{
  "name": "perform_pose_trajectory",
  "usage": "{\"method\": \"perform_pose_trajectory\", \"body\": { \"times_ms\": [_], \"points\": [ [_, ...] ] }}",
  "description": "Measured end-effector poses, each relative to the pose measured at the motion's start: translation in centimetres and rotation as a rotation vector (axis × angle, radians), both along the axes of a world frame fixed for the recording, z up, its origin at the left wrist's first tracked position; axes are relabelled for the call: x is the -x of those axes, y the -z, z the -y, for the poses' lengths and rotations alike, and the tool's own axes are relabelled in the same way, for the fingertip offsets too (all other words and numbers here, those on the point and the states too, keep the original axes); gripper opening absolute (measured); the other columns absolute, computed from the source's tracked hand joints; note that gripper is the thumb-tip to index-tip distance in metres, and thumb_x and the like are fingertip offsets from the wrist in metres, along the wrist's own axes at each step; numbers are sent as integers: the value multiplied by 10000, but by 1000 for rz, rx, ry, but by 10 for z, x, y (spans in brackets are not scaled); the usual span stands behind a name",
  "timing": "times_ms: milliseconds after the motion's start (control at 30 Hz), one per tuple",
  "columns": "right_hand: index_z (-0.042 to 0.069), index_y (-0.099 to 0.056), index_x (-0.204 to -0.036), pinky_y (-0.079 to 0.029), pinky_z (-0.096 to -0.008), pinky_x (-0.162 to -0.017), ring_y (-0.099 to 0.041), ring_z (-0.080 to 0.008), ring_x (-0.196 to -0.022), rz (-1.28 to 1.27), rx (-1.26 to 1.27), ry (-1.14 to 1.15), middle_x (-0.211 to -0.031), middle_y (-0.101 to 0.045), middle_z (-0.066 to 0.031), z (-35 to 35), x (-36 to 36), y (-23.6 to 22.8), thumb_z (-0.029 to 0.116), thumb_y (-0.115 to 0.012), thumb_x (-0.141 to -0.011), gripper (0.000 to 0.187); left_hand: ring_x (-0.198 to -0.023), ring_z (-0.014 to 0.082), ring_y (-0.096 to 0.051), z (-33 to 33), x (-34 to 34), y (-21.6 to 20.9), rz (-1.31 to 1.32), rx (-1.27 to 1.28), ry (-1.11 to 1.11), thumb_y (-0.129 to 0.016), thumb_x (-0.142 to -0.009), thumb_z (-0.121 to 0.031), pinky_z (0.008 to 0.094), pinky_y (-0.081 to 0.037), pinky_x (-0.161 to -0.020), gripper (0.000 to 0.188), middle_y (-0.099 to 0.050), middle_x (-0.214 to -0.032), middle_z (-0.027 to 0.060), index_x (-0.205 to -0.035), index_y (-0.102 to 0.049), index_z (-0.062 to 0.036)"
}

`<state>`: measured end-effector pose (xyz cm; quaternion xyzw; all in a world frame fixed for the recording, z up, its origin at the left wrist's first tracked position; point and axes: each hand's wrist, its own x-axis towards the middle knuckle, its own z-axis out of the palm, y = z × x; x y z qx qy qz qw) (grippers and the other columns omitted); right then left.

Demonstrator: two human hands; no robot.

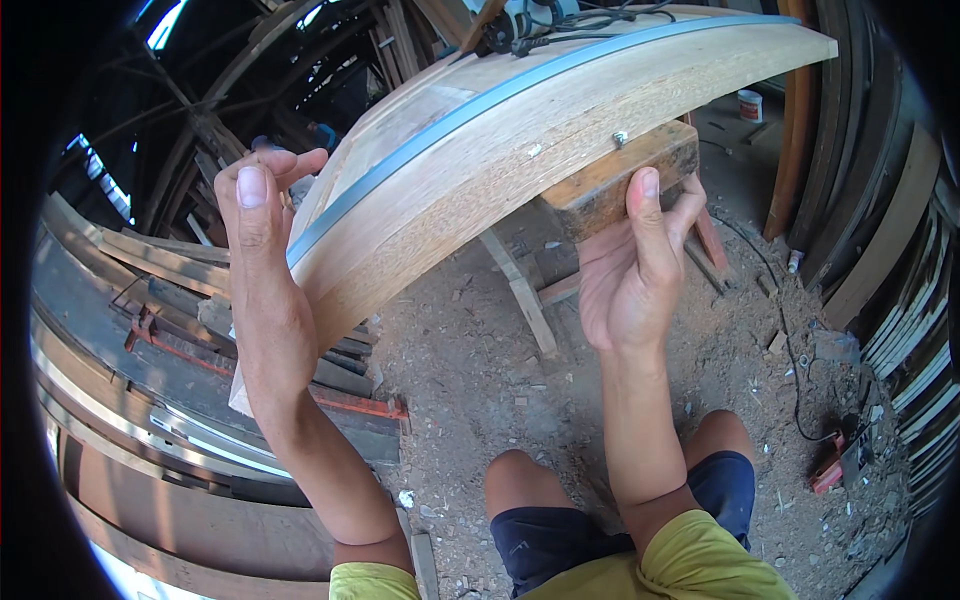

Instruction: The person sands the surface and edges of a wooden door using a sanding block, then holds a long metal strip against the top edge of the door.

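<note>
A long curved wooden beam [480, 190] with a blue strip [440, 125] along its upper edge sweeps from lower left to upper right in front of me. My right hand [640, 260] grips a worn brown wooden block [630, 175], thumb on its near side. The block lies against the beam's lower edge. Just above it, a small metal bolt [620, 139] stands out from the beam. Raised by the beam's left end is my left hand [265, 240], thumb up and fingers partly bent to the right. I see nothing in it; part of its fingers is hidden behind the thumb.
A corded power tool [525, 22] sits on the far top of the work. Lumber [150, 250] and red clamps [190, 350] lie at left. Planks [880, 240] lean at right. A white bucket [750, 105] and a black cable [790, 370] are on the debris-strewn dirt floor [480, 410].
</note>
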<state>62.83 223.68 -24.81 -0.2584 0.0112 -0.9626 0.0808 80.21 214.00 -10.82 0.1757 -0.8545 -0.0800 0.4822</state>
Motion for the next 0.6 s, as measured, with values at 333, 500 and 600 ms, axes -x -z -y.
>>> {"method": "perform_pose_trajectory", "body": {
  "times_ms": [333, 500, 600],
  "points": [
    [64, -76, -1633, -365, -440, -1202, -436, -270, -1390, -138, -200, 112, -1500, -332, -253, 26, -62, 35, 197, -735, -1038, 898, -1493, 317, -463, 0, -7, -5, -36, -30, 11, -308, -1079, -725, 665, -196, -1279, 723, -629, -1424, 184, -1351, -558, -103],
    [79, -84, -1642, -436, -438, -1160, -488, -296, -1358, -27, -741, 88, -1469, -348, -246, 18, -38, 137, 178, -771, -1008, 940, -1280, 296, -575, -11, -2, -7, -53, 10, -46, -368, -1103, -654, 474, -369, -1172, 667, -661, -1257, 169, -1249, -614, -52],
    [94, -81, -1643, -473, -443, -1139, -500, -308, -1354, -25, -692, 204, -1461, -352, -236, 13, -39, 149, 170, -815, -971, 998, -1198, 310, -628, -18, 0, -9, -35, 29, -95, -419, -1105, -612, 454, -445, -1100, 624, -673, -1238, 177, -1249, -615, -37]
  ]
}}
